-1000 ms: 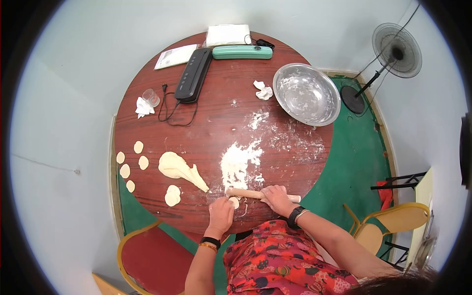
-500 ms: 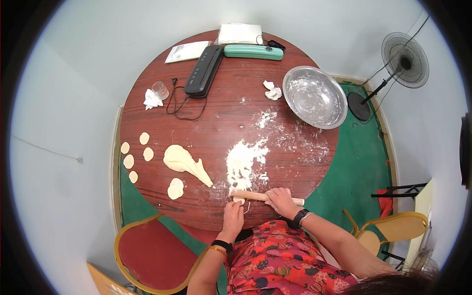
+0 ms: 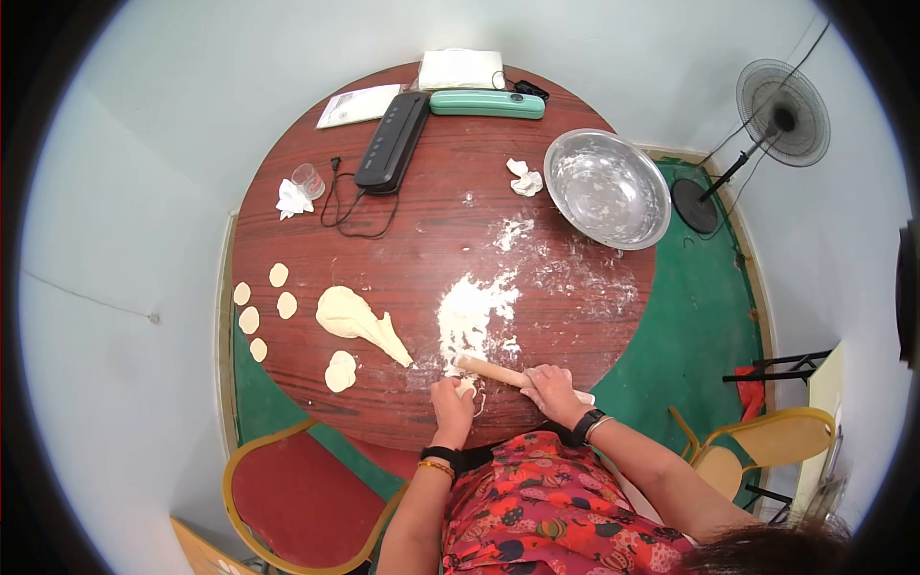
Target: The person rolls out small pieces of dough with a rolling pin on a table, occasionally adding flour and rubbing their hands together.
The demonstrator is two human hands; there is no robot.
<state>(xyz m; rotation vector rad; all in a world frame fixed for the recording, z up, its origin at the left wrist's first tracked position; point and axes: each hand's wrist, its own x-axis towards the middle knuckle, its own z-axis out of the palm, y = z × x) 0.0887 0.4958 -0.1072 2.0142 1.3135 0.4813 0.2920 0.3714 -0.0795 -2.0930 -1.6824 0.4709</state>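
Near the table's front edge, my right hand [image 3: 551, 391] is closed on a wooden rolling pin [image 3: 494, 371], which slants up to the left. My left hand [image 3: 451, 406] pinches a small dough disc [image 3: 467, 386] just below the pin's left end; the fingers partly cover the disc. Loose white flour [image 3: 470, 316] lies above the pin. To the left rest a large dough lump [image 3: 350, 314] with a long tail and some overlapping dough rounds [image 3: 340, 372]. Several separate flat rounds [image 3: 249, 319] lie at the table's left edge.
A metal bowl [image 3: 608, 189] stands at the right back of the table [image 3: 383, 259]. Farther back are a black appliance [image 3: 392, 142] with a cord, a green appliance [image 3: 487, 103], and paper packs [image 3: 460, 70]. A glass [image 3: 308, 180] and crumpled tissues [image 3: 526, 178] are also there.
The rolling pin's left end has moved up and slightly right, uncovering more of the disc. My left hand has shifted slightly left and up with the disc. The view has shifted slightly.
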